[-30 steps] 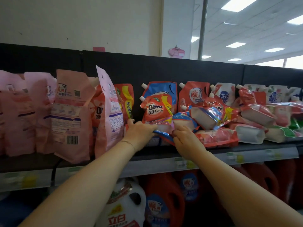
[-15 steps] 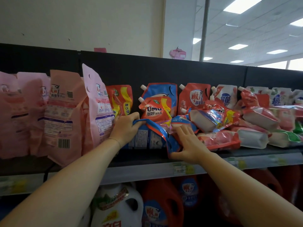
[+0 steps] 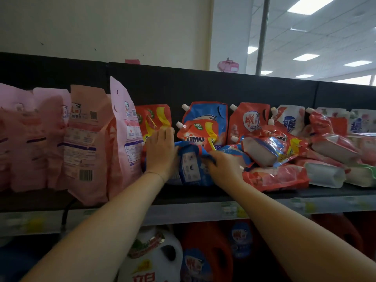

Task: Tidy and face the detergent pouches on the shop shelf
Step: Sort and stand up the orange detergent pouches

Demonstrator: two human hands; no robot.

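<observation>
A blue detergent pouch [image 3: 192, 165] stands crumpled on the dark shelf [image 3: 254, 195], its printed back facing me. My left hand [image 3: 160, 153] grips its left edge and my right hand [image 3: 222, 166] grips its right edge. Right behind it stands a red OMO pouch [image 3: 196, 135] with a white spout, in front of a taller blue pouch [image 3: 205, 112]. To the right, several red, blue and white pouches [image 3: 272, 149] lie toppled in a heap. A red and yellow pouch [image 3: 154, 119] stands behind my left hand.
Tall pink pouches [image 3: 81, 139] stand in a row on the left, one [image 3: 126, 135] leaning beside my left hand. More upright spouted pouches [image 3: 250, 121] line the black back panel. Below the price-label rail [image 3: 203, 212] stand a white jug [image 3: 154, 259] and orange jugs [image 3: 209, 255].
Both hands have lifted the blue pouch from lying flat to standing upright. My right hand has gone from lying open on it to closing on its right edge.
</observation>
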